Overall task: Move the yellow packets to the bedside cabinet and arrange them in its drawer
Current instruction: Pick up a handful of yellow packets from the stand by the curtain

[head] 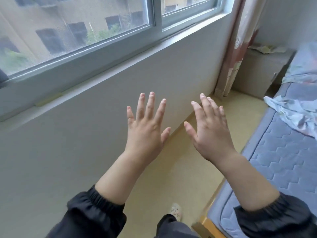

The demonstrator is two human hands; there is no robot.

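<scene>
Lying as pale yellow heap on cabinet (257, 71) top, far right corner, just beside curtain (235, 54): packets (265, 48), thin, crumpled-looking, blurred. Long axis, pointing direction and count: too blurred for telling. Hovering mid-frame above floor (180, 169), well apart from packets: left hand (145, 133) and right hand (211, 134), two in all, both released, fingers straight and spread, gripping nothing, backs facing camera. Running along right edge: one bed (283, 160), blue quilted mattress, one rumpled sheet (295, 109) lying on it.
</scene>
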